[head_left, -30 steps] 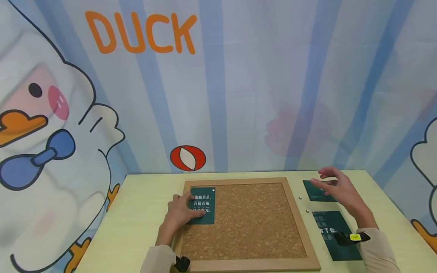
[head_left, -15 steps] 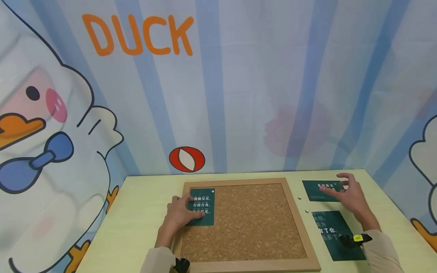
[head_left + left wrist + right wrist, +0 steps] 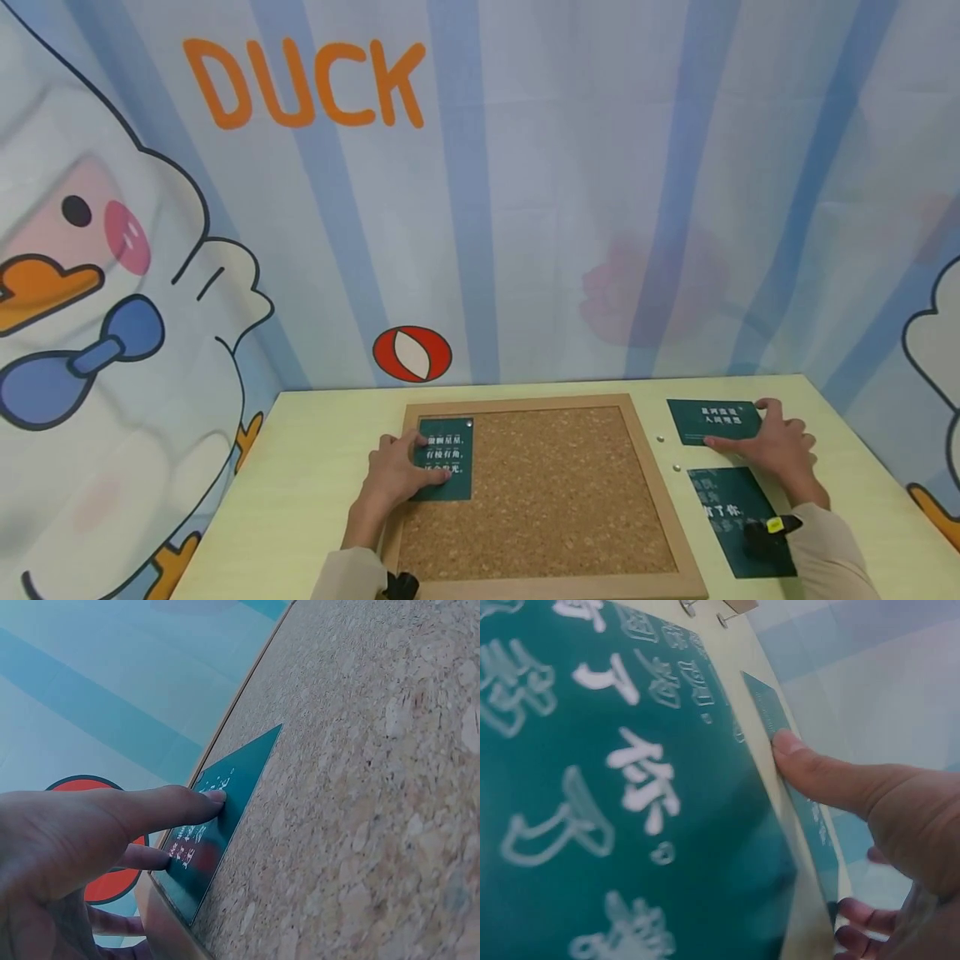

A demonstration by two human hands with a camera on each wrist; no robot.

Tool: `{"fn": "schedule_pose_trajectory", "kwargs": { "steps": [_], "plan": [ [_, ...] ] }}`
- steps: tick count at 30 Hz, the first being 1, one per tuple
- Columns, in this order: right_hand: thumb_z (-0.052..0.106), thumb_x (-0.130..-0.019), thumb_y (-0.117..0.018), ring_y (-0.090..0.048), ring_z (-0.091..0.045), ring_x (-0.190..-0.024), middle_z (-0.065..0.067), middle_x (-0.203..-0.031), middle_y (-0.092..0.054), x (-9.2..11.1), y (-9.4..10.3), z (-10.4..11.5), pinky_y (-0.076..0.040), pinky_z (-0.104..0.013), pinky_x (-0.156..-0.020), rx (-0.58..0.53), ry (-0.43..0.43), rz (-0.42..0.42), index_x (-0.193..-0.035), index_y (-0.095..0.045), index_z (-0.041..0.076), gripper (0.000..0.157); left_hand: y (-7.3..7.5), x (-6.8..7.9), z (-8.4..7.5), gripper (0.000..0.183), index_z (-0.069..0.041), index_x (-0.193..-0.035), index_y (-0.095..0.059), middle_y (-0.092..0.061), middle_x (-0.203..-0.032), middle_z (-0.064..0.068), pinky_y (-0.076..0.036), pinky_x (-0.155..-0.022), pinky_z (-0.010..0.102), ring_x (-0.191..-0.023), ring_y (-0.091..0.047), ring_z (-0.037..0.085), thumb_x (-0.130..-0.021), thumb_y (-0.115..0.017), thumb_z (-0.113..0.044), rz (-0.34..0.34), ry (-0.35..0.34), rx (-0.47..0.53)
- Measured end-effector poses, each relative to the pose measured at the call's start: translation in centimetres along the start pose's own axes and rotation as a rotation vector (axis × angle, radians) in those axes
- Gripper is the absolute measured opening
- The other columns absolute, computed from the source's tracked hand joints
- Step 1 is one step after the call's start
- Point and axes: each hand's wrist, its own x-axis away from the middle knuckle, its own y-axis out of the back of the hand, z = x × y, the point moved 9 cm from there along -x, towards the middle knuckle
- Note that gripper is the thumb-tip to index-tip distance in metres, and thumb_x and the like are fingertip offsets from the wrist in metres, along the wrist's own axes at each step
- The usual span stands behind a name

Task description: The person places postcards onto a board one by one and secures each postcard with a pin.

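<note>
1. Head view: the left hand [image 3: 393,471], fingers spread, rested its thumb and index fingertip on the left green card [image 3: 459,454], at the cork board's [image 3: 555,500] far left; a pin [image 3: 469,424] marked the card's far right corner.
2. The right hand [image 3: 780,448], fingers wide apart, framed the near and right edges of the far green card [image 3: 697,423] on the surface [image 3: 322,467].
3. A near green card [image 3: 723,517] lay beside two loose pins [image 3: 677,468].

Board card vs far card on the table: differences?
The board card lies on the corkboard; the far card is on the table.
In the head view, the board card is taller than wide; the far card is wider than tall.
The board card shows three main text rows; the far card two.
Both are dark green with white characters.
</note>
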Motion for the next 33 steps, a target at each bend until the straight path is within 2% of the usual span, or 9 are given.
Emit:
{"fn": "schedule_pose_trajectory", "kwargs": {
  "steps": [5,13,21,24,29,33],
  "plan": [
    [0.060,-0.066,-0.092,-0.025,-0.066,-0.116,-0.053,-0.130,-0.022,-0.37,-0.08,-0.33,-0.032,-0.079,-0.093,0.038,-0.076,0.057,-0.149,-0.010,-0.016,0.139,0.06,0.09,-0.02,0.069,-0.010,-0.132,-0.064,-0.049,-0.126,0.024,-0.051,-0.091,0.066,-0.114,-0.046,0.043,-0.077,-0.093,-0.038,-0.003,0.003,0.001],
    [0.055,-0.069,-0.092,-0.017,-0.072,-0.127,-0.058,-0.135,-0.014,-0.35,-0.30,-0.48,-0.030,-0.081,-0.101,0.066,-0.171,0.162,-0.147,0.001,-0.024,0.145,0.05,0.02,0.01,0.069,-0.009,-0.132,-0.064,-0.049,-0.126,0.024,-0.051,-0.090,0.066,-0.113,-0.046,0.043,-0.077,-0.093,-0.038,-0.006,-0.003,0.005],
    [0.052,-0.072,-0.091,-0.018,-0.073,-0.125,-0.058,-0.135,-0.012,-0.21,0.01,-0.24,-0.031,-0.080,-0.099,0.037,-0.162,0.169,-0.143,-0.002,-0.029,0.140,0.26,0.17,-0.19,0.068,-0.010,-0.131,-0.065,-0.050,-0.127,0.024,-0.051,-0.090,0.066,-0.113,-0.046,0.043,-0.076,-0.093,-0.038,-0.007,-0.005,0.011],
    [0.051,-0.074,-0.091,-0.016,-0.073,-0.127,-0.058,-0.137,-0.008,-0.26,0.02,-0.38,-0.029,-0.079,-0.102,0.031,-0.166,0.169,-0.144,0.004,-0.028,0.142,0.33,0.18,-0.24,0.068,-0.010,-0.131,-0.064,-0.050,-0.127,0.024,-0.051,-0.090,0.066,-0.113,-0.046,0.043,-0.076,-0.093,-0.038,-0.006,-0.009,0.010],
    [0.050,-0.072,-0.092,-0.018,-0.072,-0.125,-0.057,-0.137,-0.012,-0.06,0.12,-0.62,-0.027,-0.080,-0.100,0.001,-0.171,0.157,-0.147,0.013,-0.023,0.148,0.24,0.19,-0.14,0.069,-0.009,-0.132,-0.064,-0.049,-0.127,0.025,-0.051,-0.090,0.065,-0.113,-0.046,0.043,-0.076,-0.094,-0.039,0.000,-0.009,0.007],
    [0.047,-0.071,-0.094,-0.021,-0.070,-0.120,-0.055,-0.134,-0.019,-0.21,0.29,-0.57,-0.030,-0.080,-0.095,-0.030,-0.144,0.129,-0.149,0.006,-0.015,0.142,0.13,0.14,-0.09,0.070,-0.009,-0.132,-0.064,-0.049,-0.127,0.025,-0.051,-0.089,0.066,-0.112,-0.046,0.044,-0.076,-0.094,-0.039,0.000,-0.010,0.006]
  ]
}}
